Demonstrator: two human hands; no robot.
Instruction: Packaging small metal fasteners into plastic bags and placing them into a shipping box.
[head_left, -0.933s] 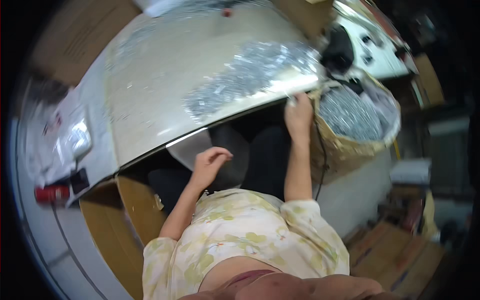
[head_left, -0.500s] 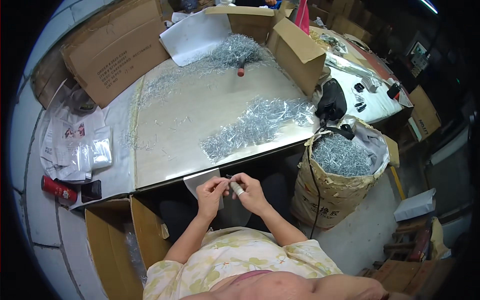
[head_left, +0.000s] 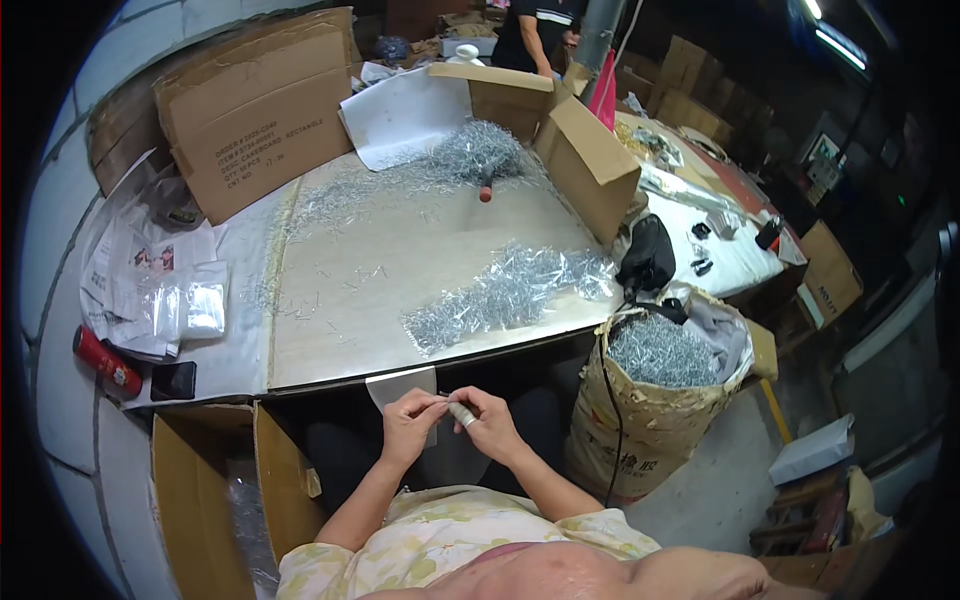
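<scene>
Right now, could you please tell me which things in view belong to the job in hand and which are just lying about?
Likely in use: left hand and right hand; thin silvery pieces heaped ahead; open tan sack of silvery pieces.

Likely just lying about: shiny red cylinder; flat black rectangular object.

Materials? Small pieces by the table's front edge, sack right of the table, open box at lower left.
Small pieces: probably metal, bright silver; thin, with sharp glints.
Sack: paper or woven plastic, can't tell which; matte tan, rim crumpled and flaking.
Open box: most likely cardboard, matte brown; flat, stiff panels.
</scene>
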